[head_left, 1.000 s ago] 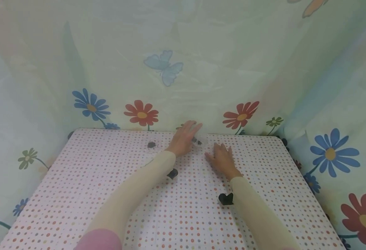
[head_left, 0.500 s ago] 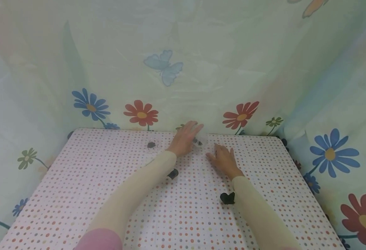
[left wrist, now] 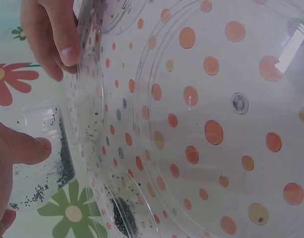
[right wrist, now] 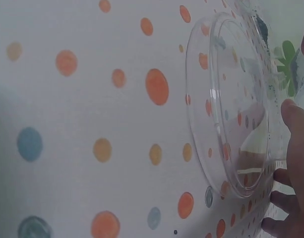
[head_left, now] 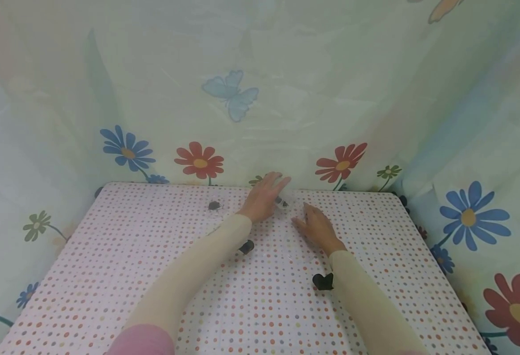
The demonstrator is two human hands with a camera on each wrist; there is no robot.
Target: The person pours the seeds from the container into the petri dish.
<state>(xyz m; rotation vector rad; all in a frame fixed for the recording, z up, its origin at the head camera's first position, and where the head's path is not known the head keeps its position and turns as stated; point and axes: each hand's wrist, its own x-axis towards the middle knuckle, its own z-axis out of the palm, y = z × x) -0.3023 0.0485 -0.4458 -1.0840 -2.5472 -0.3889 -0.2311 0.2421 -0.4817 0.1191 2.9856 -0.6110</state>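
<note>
Near the table's back edge my left hand (head_left: 261,199) holds a clear container (left wrist: 30,186) tilted, its thumb pressed along the side. Small dark grains (left wrist: 65,153) collect along one side of it and cling to its wall. Beside it lies a small clear dish (left wrist: 98,94) with a few scattered grains. My right hand (head_left: 316,229) is to the right, fingers spread and loosely bent close to that dish's rim; whether they touch it I cannot tell. Another small clear dish (left wrist: 151,218), left of the left hand in the head view, holds a dark heap of grains (left wrist: 124,215).
A large round clear dish (left wrist: 144,99) lies nearer the body, between the forearms. Black objects sit by the left sleeve (head_left: 246,247) and the right sleeve (head_left: 322,282). The dotted table (head_left: 131,256) ends at a flowered curtain (head_left: 286,88) behind.
The left hand shifts very slightly right with the container. The right hand's fingers draw a little closer together. Otherwise the dishes and arms stay nearly still.
</note>
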